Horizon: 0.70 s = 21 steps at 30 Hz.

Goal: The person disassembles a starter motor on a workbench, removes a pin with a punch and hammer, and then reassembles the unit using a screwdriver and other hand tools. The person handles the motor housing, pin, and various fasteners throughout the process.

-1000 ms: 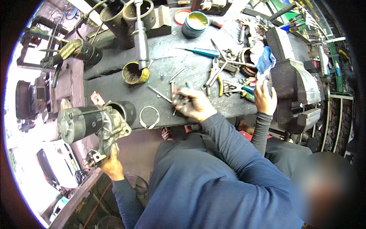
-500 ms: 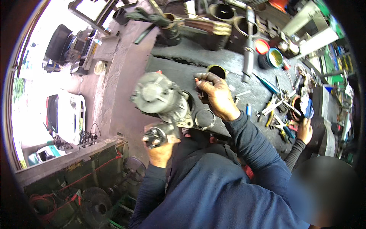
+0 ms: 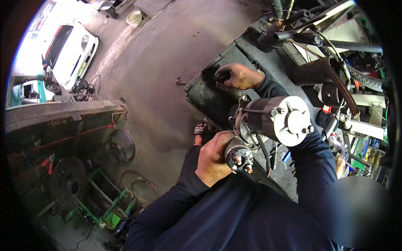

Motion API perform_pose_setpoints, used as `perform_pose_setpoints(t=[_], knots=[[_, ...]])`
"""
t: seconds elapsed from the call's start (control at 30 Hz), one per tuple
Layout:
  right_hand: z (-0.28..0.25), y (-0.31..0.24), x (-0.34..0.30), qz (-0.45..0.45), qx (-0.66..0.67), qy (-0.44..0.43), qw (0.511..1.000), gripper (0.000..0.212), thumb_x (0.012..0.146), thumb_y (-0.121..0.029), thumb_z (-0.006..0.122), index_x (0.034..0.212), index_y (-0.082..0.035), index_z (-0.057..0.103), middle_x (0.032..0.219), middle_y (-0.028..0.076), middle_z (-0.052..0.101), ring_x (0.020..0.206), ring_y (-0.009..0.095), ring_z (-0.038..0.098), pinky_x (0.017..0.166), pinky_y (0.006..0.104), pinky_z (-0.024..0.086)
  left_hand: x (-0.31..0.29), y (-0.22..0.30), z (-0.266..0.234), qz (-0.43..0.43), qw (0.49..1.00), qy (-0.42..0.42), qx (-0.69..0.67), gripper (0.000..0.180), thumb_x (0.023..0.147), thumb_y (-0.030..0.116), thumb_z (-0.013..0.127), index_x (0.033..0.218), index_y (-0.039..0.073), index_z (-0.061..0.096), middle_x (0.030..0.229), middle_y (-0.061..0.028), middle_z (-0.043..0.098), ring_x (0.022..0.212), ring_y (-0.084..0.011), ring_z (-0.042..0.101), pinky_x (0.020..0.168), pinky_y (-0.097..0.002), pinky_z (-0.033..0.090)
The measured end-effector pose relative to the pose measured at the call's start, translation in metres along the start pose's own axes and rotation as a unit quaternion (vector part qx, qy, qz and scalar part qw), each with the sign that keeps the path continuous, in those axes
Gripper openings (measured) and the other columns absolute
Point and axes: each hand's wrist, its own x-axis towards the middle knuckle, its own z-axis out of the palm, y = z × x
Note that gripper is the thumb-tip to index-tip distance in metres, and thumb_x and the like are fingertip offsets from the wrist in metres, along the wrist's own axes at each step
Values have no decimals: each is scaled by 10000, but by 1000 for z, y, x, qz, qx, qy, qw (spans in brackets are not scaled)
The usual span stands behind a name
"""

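Observation:
A starter motor (image 3: 266, 119) is held up in front of me, its pale round end cap tilted to the right. My left hand (image 3: 215, 157) wraps round the side of the small solenoid (image 3: 238, 158), whose copper studs point my way. Beyond the motor, my right hand (image 3: 243, 77) is over the dark workbench (image 3: 201, 90) near its corner, fingers curled. Whatever those fingers may hold is hidden. The motor covers part of my right forearm.
On the right lie cables, metal pipes (image 3: 314, 71) and hand tools (image 3: 287, 157) on the bench. Left of me stands a metal trough-like frame (image 3: 63, 121) with wheels and green bars. A white car (image 3: 71, 52) and a pale bucket (image 3: 135, 18) are farther off.
My view has swung left, so the bench now shows farther right. The starter motor has turned, its end cap now facing right. My right hand has moved to the bench's far corner.

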Motion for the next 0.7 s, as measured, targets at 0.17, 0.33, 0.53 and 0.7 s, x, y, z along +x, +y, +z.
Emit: perform_pose_setpoints(t=[0.17,0.33,0.53,0.7], knots=[[13,-9,40,-160,-86,-119,976,420,771,-48,732,1190,-19,710,1119,172,687,1081,344,675,933,437,548,1,-2,-4,-7,1000,-7,-21,651,671,179,932,1243,49,649,1162,-168,728,1058,-384,734,915,-432,570],[-12,30,55,-96,-67,-90,989,379,778,-39,725,1154,5,697,1126,184,707,1027,296,681,912,411,553,5,2,-7,0,999,-31,-12,596,692,208,892,1203,39,638,1196,-190,694,1070,-405,715,913,-454,575],[-71,22,12,216,135,59,965,269,902,-266,828,1004,-21,781,715,17,646,599,107,573,503,311,443,4,1,-6,2,1000,-16,-1,596,685,194,897,1202,46,640,1197,-182,700,1055,-398,724,902,-447,581],[-47,25,-1,280,-12,12,960,444,901,-349,836,1248,-77,785,818,54,733,661,162,642,603,373,533,-2,6,-3,-7,1000,-6,-17,594,682,168,906,1197,45,639,1169,-183,714,1018,-392,738,880,-430,586]])
